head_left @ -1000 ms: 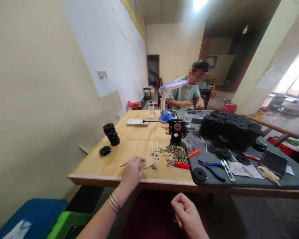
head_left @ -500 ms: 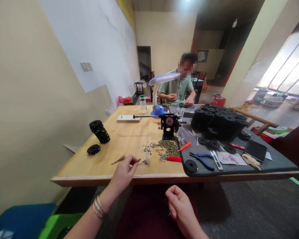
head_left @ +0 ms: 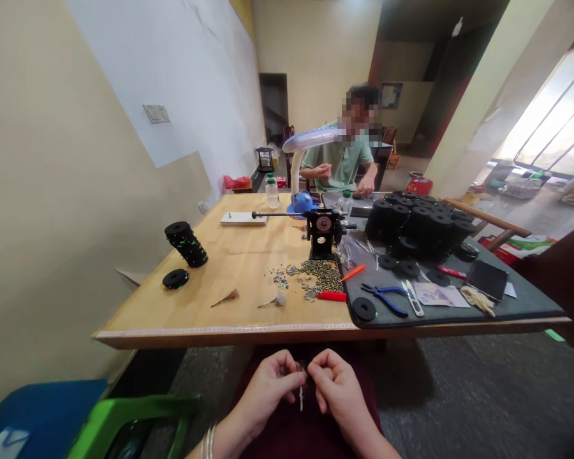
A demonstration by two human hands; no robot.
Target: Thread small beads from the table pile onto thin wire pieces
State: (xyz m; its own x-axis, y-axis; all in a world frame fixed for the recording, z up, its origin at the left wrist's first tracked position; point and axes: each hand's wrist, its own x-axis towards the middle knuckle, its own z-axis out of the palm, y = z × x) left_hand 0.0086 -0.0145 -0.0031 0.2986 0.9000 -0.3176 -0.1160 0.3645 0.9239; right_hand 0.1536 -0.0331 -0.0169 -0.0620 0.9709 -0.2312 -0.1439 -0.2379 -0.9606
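Over my lap, below the table's front edge, my left hand point(head_left: 275, 386) and my right hand point(head_left: 337, 386) are close together, fingertips nearly touching. Both are closed in a pinch. Something small and dark shows between the fingertips, too small to name. A short, thin white strand point(head_left: 301, 398) hangs just below the left fingers. On the wooden table point(head_left: 162, 315) ahead lie two small pointed pieces with flared ends, one orange-brown point(head_left: 226, 297) and one whitish point(head_left: 273, 300).
Small metallic pieces point(head_left: 328, 275) lie heaped beside a black winding device point(head_left: 323, 233). Black foam spools point(head_left: 411, 220), blue-handled pliers point(head_left: 387, 299) and a cutter point(head_left: 414, 298) are on the grey mat point(head_left: 440, 312). Behind a blue lamp point(head_left: 302, 203) sits another person point(head_left: 344, 159).
My left hand has come back from the whitish piece on the table to my lap, beside the right hand. The white strand now shows beneath it. The view has tipped slightly downward.
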